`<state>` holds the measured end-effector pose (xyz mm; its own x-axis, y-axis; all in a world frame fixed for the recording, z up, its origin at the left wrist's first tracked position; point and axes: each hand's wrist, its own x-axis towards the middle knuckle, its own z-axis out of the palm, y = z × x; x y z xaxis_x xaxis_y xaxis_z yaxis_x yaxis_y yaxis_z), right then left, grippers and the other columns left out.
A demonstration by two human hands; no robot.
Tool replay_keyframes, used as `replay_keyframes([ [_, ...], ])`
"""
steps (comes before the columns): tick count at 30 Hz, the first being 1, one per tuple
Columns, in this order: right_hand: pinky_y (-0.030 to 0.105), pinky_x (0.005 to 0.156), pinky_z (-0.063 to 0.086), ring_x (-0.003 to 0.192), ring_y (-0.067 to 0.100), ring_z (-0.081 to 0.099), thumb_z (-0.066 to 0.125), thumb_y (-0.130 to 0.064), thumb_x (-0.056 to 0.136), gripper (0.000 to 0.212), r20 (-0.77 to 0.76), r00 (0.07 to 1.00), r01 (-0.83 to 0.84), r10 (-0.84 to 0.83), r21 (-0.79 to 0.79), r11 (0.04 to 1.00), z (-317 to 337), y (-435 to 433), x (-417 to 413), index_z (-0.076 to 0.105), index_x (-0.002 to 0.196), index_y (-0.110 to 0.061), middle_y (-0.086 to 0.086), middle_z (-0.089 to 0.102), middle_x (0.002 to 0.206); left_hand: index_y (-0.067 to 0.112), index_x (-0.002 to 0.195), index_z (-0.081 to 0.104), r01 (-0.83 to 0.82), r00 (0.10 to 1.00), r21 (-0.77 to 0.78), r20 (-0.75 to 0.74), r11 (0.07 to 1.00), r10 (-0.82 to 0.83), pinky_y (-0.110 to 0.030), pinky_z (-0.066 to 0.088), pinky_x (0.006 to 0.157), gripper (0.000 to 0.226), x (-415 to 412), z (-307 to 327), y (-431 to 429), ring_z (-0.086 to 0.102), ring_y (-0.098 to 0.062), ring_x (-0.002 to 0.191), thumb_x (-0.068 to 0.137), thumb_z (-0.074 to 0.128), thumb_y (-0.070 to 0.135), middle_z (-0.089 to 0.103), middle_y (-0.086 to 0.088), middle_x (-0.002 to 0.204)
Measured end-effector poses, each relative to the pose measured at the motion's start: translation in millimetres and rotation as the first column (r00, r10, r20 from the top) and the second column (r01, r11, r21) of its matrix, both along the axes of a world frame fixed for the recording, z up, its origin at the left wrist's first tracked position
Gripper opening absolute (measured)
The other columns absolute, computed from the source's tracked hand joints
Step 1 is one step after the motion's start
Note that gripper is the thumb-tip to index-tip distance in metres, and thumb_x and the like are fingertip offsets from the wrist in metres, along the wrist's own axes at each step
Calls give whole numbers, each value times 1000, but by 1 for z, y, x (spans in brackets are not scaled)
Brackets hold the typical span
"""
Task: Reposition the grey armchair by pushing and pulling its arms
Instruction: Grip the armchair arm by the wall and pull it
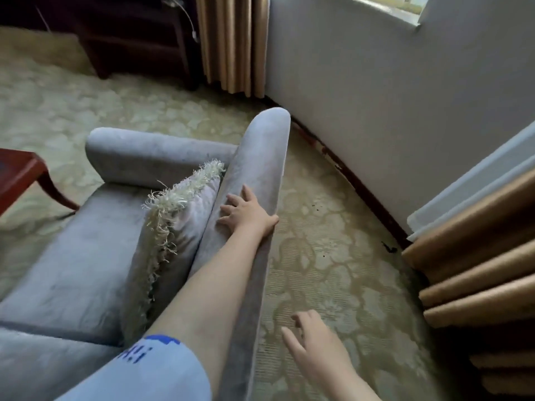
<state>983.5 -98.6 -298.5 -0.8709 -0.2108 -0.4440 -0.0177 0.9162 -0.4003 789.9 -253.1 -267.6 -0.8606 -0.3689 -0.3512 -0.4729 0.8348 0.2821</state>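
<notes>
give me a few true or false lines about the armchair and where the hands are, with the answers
1. The left hand holds the arm of the grey armchair that is nearest the wall. True.
2. The right hand grips the chair's other arm. False: it hovers open above the carpet, touching nothing.
3. A fringed cushion stands on the seat, leaning against the held arm. True.
4. The red table stands between chair and wall. False: it is on the chair's far side, away from the wall.
</notes>
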Motion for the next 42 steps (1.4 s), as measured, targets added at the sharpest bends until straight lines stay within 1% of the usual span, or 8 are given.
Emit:
replay_keyframes([
  [7, 30, 77, 42, 94, 17, 55, 36, -52, 92, 34, -98, 975, -185, 201, 152, 971, 30, 46, -101, 53, 93, -23, -4, 54, 97, 19, 149, -4, 29, 998, -103, -53, 994, -35, -59, 30, 100, 107, -4, -11, 2, 25, -46, 132, 74, 51, 71, 10, -21, 153],
  [23, 35, 79, 46, 105, 26, 51, 43, -45, 92, 39, -456, 619, -551, 639, 328, 767, 74, -92, -397, 50, 118, -18, 5, 50, 115, 33, 148, -1, -33, 990, -13, -139, 999, 31, -50, 3, 111, 87, -3, -38, -7, 4, -27, 142, 75, 29, 71, 2, -8, 157],
  [27, 31, 81, 42, 113, 20, 50, 41, -51, 91, 43, -430, 554, -631, 713, 341, 697, 70, -111, -461, 46, 126, -26, -2, 48, 125, 42, 117, 60, -132, 969, -46, -216, 990, 119, -29, 49, 87, 56, -7, -27, 2, 64, -14, 102, 67, 53, 66, 65, 2, 116],
  [29, 29, 91, 37, 121, 14, 45, 37, -58, 90, 47, -375, 491, -679, 786, 402, 615, 58, -113, -485, 43, 129, -33, -9, 43, 134, 47, 100, 67, -134, 952, -102, -288, 986, 100, -23, 46, 80, 27, -7, -22, -3, 66, 0, 85, 85, 48, 33, 69, 16, 98],
  [31, 29, 100, 27, 132, 9, 34, 29, -65, 89, 52, -301, 426, -706, 853, 479, 522, 39, -105, -499, 40, 133, -39, -16, 38, 141, 50, 102, 63, -182, 961, -79, -227, 980, 160, -11, 47, 74, 44, -5, -25, -8, 61, 13, 83, 73, 54, 17, 61, 25, 101],
  [35, 35, 102, 19, 136, 9, 29, 18, -70, 82, 63, -348, 361, -762, 865, 424, 489, 17, -96, -511, 45, 129, -38, -18, 42, 139, 40, 118, 60, -359, 911, 161, -155, 919, 383, -8, 45, 80, 58, -10, -17, -12, 58, 10, 99, 69, 43, 66, 51, 22, 120],
  [38, 32, 97, 22, 129, 7, 35, 21, -71, 85, 55, -359, 232, -823, 904, 423, 379, 17, -104, -523, 46, 121, -37, -19, 47, 131, 36, 140, 36, -398, 899, -23, -207, 917, 386, -11, 21, 104, 61, -14, -18, -10, 34, 3, 130, 85, 36, 64, 35, 17, 144],
  [42, 33, 99, 24, 127, 13, 35, 17, -72, 85, 62, -357, 57, -893, 932, 399, 207, 19, -101, -545, 42, 127, -34, -13, 45, 133, 34, 147, 18, -694, 718, -76, -2, 716, 696, -33, 11, 113, 66, -35, -18, 2, 15, -10, 141, 90, 20, 66, 15, 11, 155],
])
